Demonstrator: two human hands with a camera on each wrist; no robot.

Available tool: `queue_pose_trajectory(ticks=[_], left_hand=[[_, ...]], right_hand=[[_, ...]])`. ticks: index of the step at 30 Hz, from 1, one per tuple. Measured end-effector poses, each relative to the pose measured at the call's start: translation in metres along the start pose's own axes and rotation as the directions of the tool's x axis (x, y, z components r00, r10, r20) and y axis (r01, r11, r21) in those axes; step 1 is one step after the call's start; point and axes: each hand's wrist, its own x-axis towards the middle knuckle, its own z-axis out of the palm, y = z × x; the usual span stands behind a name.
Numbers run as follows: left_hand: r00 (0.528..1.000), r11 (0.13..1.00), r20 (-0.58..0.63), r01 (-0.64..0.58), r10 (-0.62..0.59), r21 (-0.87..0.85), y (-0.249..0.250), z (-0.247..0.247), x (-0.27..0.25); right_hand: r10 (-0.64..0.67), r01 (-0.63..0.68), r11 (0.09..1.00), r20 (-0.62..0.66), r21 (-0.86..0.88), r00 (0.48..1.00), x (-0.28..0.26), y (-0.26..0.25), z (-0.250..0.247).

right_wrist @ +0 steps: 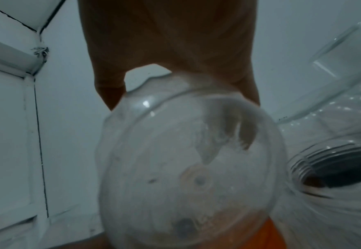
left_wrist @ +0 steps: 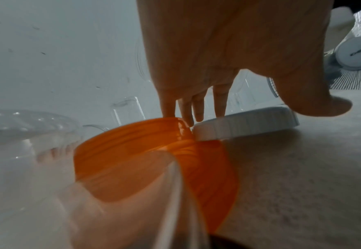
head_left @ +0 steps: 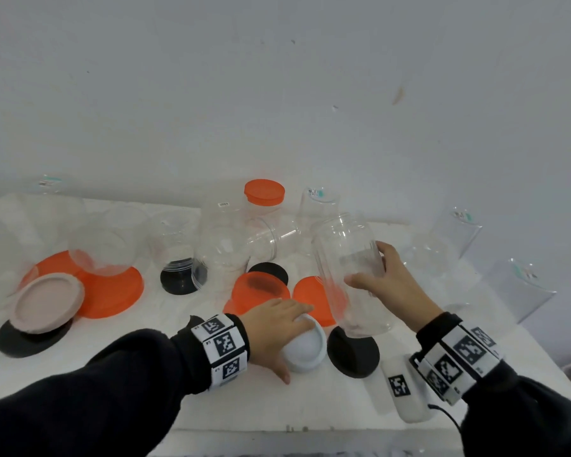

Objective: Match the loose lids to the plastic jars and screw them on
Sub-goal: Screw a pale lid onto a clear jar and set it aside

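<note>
My right hand grips a tall clear jar around its middle, holding it slightly tilted above an orange lid. In the right wrist view the jar turns its base to the camera, with my right hand wrapped around it. My left hand lies on a white lid near the front of the table, fingers straight over its far rim and thumb spread. The left wrist view shows the left hand, the white lid and an orange lid beside it.
Several clear jars stand or lie across the back; one wears an orange lid. Loose lids lie around: black, black, orange, large orange, pink. A white device lies by the table's front edge.
</note>
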Motion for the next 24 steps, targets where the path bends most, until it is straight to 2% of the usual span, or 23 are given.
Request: queue_pose_trajectory(ticks=[4, 6, 11, 14, 20, 24], left_hand=[[0.999, 0.997, 0.040, 0.031, -0.034, 0.069, 0.006, 0.001, 0.010], [0.999, 0.998, 0.021, 0.043, -0.043, 0.042, 0.008, 0.001, 0.014], [0.989, 0.956, 0.005, 0.144, -0.148, -0.254, 0.010, -0.007, 0.008], [0.974, 0.913, -0.075, 0.170, -0.212, -0.370, 0.007, -0.017, -0.006], [0.912, 0.800, -0.170, 0.225, -0.374, -0.556, -0.012, -0.033, -0.042], [0.818, 0.711, -0.219, 0.290, -0.531, -0.640, -0.020, -0.050, -0.065]], right_hand=[[-0.021, 0.017, 0.992, 0.032, 0.122, 0.999, -0.001, 0.005, -0.001], [-0.027, 0.014, 0.984, 0.072, 0.179, 0.997, -0.001, 0.009, -0.001], [-0.066, 0.025, 0.976, 0.186, 0.215, 0.980, -0.003, 0.020, -0.007], [-0.078, 0.023, 0.963, 0.195, 0.269, 0.978, -0.007, 0.028, -0.008], [-0.160, 0.096, 0.945, 0.184, 0.314, 0.970, -0.020, 0.030, -0.003], [-0.162, 0.106, 0.960, 0.206, 0.259, 0.965, -0.026, 0.033, 0.013]])
